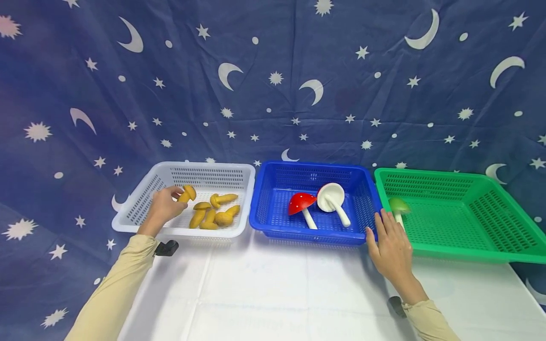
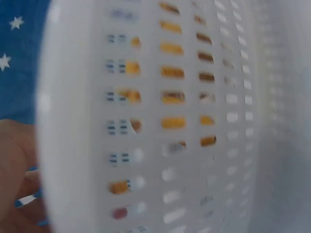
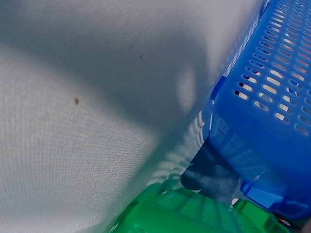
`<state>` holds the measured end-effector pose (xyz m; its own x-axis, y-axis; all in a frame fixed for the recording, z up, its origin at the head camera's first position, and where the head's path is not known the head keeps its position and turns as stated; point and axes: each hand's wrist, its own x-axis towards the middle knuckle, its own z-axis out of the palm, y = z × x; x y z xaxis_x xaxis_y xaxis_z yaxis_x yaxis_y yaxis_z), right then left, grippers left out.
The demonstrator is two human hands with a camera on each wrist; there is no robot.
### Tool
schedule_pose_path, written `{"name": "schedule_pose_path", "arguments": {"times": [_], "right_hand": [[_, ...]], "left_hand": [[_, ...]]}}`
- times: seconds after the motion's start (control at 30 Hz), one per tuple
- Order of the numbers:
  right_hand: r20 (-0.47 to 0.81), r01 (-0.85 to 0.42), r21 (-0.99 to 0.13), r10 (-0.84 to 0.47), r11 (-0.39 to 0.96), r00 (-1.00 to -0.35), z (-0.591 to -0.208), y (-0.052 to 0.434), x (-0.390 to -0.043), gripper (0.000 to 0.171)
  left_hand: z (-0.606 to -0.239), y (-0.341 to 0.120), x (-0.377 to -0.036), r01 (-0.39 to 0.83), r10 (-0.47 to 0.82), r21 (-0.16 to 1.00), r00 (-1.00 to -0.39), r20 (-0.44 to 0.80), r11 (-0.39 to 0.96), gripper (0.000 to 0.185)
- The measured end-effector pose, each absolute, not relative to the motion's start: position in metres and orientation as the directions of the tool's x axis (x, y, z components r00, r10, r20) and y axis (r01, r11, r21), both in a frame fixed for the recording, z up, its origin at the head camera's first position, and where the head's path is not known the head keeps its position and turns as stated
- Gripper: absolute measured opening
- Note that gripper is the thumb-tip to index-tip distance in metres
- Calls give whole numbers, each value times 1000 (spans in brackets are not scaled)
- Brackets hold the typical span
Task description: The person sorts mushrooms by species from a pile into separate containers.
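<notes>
My left hand (image 1: 164, 207) pinches a yellow-brown toy mushroom (image 1: 189, 191) by its stem, above the left side of the white basket (image 1: 246, 208). Several similar yellow mushrooms (image 1: 224, 217) lie in that basket. In the left wrist view the basket's slotted wall (image 2: 73, 121) hides most of the hand (image 2: 17, 165). My right hand (image 1: 391, 247) lies with straight fingers where the rims of the blue basket (image 1: 315, 234) and the green basket (image 1: 452, 253) meet. A green-capped mushroom (image 1: 398, 205) with a white stem is just beyond its fingertips, inside the green basket.
Two red-capped mushrooms with white stems lie in the blue basket, one upright-looking (image 1: 302, 203), one showing its white underside (image 1: 332, 196). All three baskets stand in a row on a white cloth (image 1: 273, 293). Behind hangs a dark blue curtain (image 1: 273, 47) with stars and moons.
</notes>
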<state>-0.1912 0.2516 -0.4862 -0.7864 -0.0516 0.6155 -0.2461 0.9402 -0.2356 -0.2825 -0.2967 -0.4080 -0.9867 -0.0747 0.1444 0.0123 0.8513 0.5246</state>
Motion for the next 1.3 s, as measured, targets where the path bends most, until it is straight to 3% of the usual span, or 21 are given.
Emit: {"name": "schedule_pose_path", "arguments": {"times": [0.5,0.83,1.1,1.3], "right_hand": [[612,-251,-236,-58,939,-789,-486,252,-190,54],[622,-255,-224,-64,941,-780,-487,253,-192,53],[626,-264,-223,-69,938,-776,-486,253,-192,54],[617,-266,-231,-71,936,-784,-484,253,-191,54]], "left_hand": [[-428,-313,-301,-159,-159,545,-986,-47,823,43],[-436,-313,-310,-192,-159,531,-981,-108,825,44],[-436,-310,-312,-250,-134,530,-960,-248,810,44],[-426,-306,-304,-211,-113,505,-969,-218,837,41]]}}
